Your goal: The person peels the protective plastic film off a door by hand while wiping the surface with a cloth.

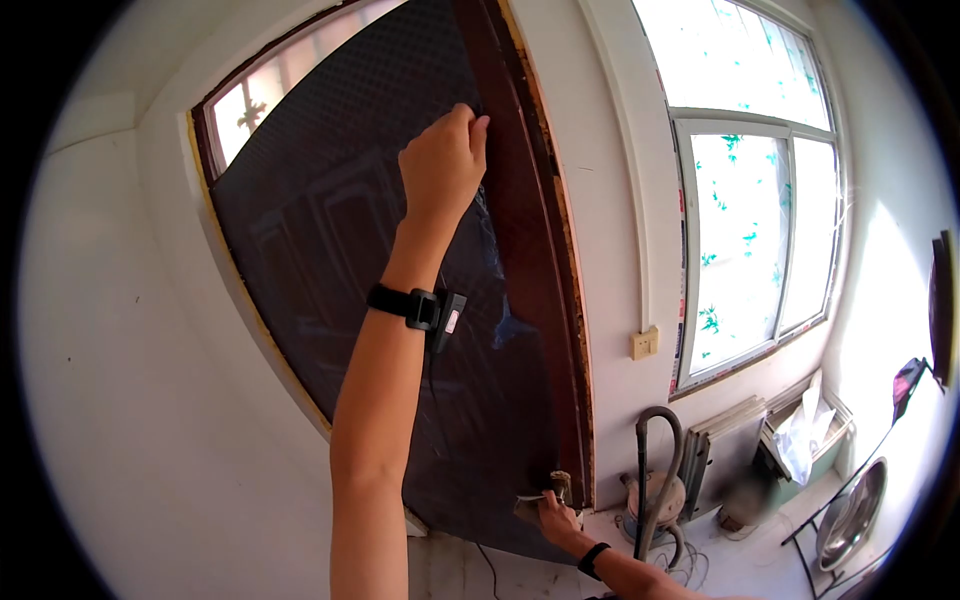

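My left hand [443, 165] is raised high against the right side of a dark door [340, 260], its fingers closed. The fingertips are turned away from me, and what they hold is hidden. Just below this hand, strips of clear plastic film [490, 235] hang along the door's reddish-brown edge [525, 220]. Low down near that same edge, my right hand [560, 520] is closed at the brass-coloured door handle [561, 486]. A wristband with a small black device [447, 318] is on my left wrist; a black band [592, 560] circles the right one.
To the right, a window [740, 250] with green leaf patterns sits above a wall socket [645, 344]. A canister vacuum with a hose [657, 480], leaning panels [722, 450] and a metal basin [853, 515] stand along the floor. A dark cable [490, 570] trails beneath the door.
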Demonstrator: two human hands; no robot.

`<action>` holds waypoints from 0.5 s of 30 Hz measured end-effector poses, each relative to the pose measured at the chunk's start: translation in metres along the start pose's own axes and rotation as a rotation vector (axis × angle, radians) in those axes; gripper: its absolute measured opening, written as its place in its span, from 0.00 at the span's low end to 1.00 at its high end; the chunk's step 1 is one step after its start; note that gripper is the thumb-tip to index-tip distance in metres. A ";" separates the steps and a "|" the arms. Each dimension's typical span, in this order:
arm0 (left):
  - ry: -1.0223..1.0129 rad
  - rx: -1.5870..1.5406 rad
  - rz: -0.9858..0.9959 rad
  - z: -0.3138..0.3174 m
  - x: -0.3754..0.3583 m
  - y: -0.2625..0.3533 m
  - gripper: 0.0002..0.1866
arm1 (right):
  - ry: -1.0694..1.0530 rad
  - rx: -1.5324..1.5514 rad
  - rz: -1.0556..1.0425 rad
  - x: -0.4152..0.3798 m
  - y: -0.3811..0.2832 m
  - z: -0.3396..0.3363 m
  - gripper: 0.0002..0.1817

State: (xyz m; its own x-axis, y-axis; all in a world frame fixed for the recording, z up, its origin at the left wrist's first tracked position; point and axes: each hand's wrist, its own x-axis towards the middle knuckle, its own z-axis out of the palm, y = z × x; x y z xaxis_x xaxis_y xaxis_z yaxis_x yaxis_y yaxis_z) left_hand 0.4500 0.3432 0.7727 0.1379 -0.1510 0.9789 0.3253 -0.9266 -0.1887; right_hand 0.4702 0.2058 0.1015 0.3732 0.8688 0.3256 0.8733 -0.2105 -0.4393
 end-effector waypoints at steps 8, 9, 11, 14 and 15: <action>0.046 0.139 -0.082 -0.002 0.006 0.007 0.14 | -0.054 0.027 0.000 -0.002 -0.001 -0.006 0.11; 0.074 0.133 -0.056 0.000 0.015 0.009 0.14 | -0.050 0.028 -0.004 -0.002 0.000 -0.001 0.11; 0.107 0.126 -0.024 0.003 0.029 0.008 0.14 | -0.072 0.050 0.027 0.000 0.003 0.007 0.13; 0.149 0.189 0.088 0.012 0.028 -0.004 0.15 | -0.089 0.025 0.003 -0.001 -0.003 -0.005 0.14; 0.149 0.204 0.031 0.008 0.026 -0.007 0.16 | -0.088 0.029 0.002 -0.001 -0.002 -0.005 0.14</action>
State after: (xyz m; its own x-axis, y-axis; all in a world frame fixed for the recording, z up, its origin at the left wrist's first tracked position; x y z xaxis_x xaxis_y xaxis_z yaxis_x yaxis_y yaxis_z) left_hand 0.4592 0.3485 0.7986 0.0164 -0.2415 0.9703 0.5070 -0.8344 -0.2163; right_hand 0.4692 0.2030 0.1062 0.3447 0.9045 0.2510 0.8629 -0.2001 -0.4640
